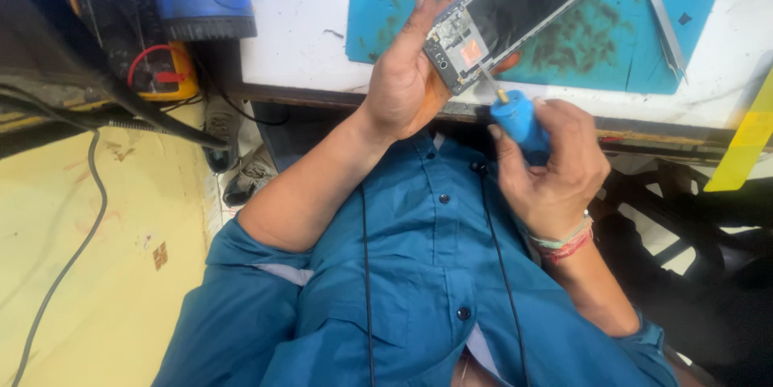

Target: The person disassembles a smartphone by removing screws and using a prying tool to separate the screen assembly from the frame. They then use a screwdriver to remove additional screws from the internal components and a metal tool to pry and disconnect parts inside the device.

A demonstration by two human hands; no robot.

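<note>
Blue shirt [419, 274] nearest me, both hands raised at the counter [306, 41] edge.
My left hand [403, 73] has fingers clamped on the opened phone [507, 8] at 12 o'clock; right hand [555, 165] fingers wrap the blue screwdriver [518, 120]. I'd keep the tip square in the screw, pressing lightly while the phone is braced.

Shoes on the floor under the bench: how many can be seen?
2. One dark shoe lies beside the bench leg, near the black cables. The other shoe is lower and to its right, partly covered by the left arm. More could be hidden under the bench.
</note>
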